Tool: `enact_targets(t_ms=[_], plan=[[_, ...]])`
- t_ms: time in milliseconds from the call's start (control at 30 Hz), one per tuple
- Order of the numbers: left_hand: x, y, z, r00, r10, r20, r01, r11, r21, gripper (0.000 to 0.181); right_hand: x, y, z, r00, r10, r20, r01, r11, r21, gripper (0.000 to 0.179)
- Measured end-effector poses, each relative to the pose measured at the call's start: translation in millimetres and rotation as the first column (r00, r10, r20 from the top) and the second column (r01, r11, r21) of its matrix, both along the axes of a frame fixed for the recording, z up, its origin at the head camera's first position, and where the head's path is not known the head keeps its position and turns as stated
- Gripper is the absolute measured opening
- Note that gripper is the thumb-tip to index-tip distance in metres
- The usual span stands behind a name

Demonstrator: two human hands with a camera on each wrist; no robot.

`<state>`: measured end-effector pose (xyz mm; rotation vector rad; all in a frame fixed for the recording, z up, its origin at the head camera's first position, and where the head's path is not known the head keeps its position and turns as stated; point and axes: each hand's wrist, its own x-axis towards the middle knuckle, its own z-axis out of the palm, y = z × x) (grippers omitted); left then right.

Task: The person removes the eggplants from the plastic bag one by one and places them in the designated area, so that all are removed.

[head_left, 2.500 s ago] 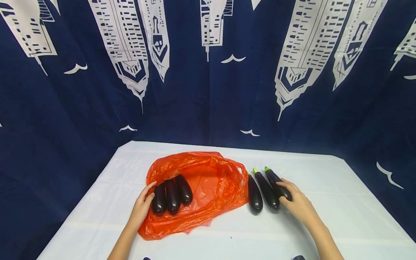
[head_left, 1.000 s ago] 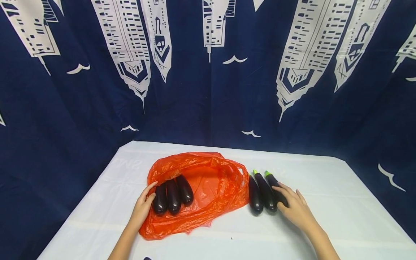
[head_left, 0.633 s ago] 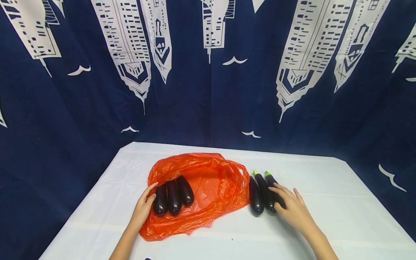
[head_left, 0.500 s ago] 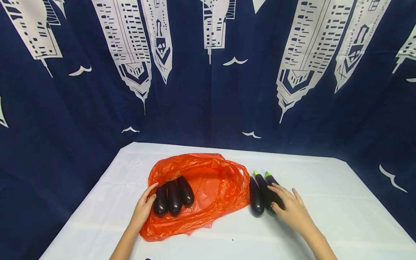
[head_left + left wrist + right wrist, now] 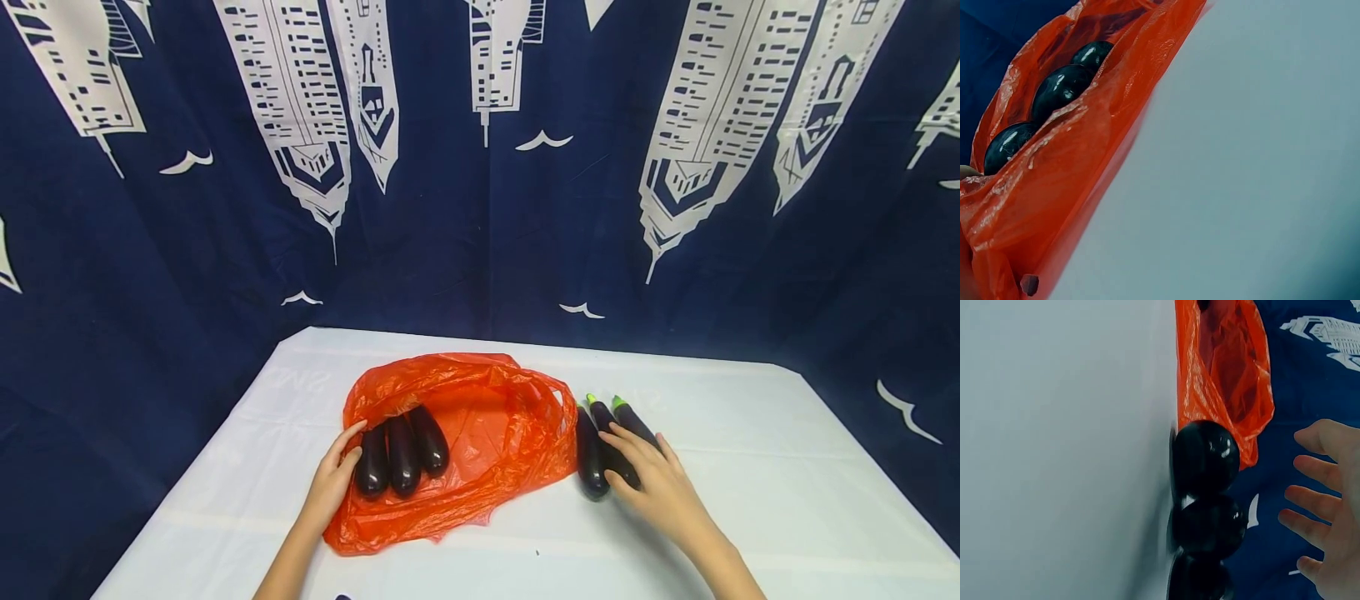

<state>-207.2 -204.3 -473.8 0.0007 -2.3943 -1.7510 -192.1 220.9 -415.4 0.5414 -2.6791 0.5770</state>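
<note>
An orange-red plastic bag point(image 5: 480, 433) lies spread on the table with its mouth facing up. Three dark eggplants point(image 5: 403, 458) rest side by side at its left, their stem ends hidden under the film. My left hand point(image 5: 330, 475) holds the bag's left rim, thumb beside the nearest eggplant. Right of the bag lie three more eggplants point(image 5: 590, 458) in a row, with green stems toward the back. Above the middle and right ones hovers my right hand point(image 5: 660, 492), fingers spread and holding nothing; in the right wrist view the fingers stand apart from the rounded eggplant ends point(image 5: 1207, 456).
A white-covered table point(image 5: 750, 467) carries everything. Behind it hangs a dark blue cloth point(image 5: 487, 250) printed with white buildings and birds. The bag's handle loop point(image 5: 558, 400) touches or nearly touches the leftmost loose eggplant. A tiny dark speck point(image 5: 537, 552) sits near the front.
Earlier my right hand gripped the rightmost eggplant, which shifted slightly left toward the others. It has since let go and moved left over the middle one. My left hand stays at the bag.
</note>
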Motion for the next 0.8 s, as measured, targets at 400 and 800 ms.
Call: enact_targets(t_ms=[400, 800], plan=[[0.0, 0.0, 0.4, 1.000, 0.001, 0.002, -0.001, 1.000, -0.008, 0.041, 6.7, -20.7, 4.8, 0.999, 0.041, 0.028, -0.042, 0.999, 0.012, 0.047], [0.4, 0.3, 1.7, 1.000, -0.015, 0.003, 0.015, 1.000, 0.003, 0.041, 7.8, -41.6, 11.8, 0.995, 0.095, -0.009, -0.095, 0.995, 0.035, 0.045]])
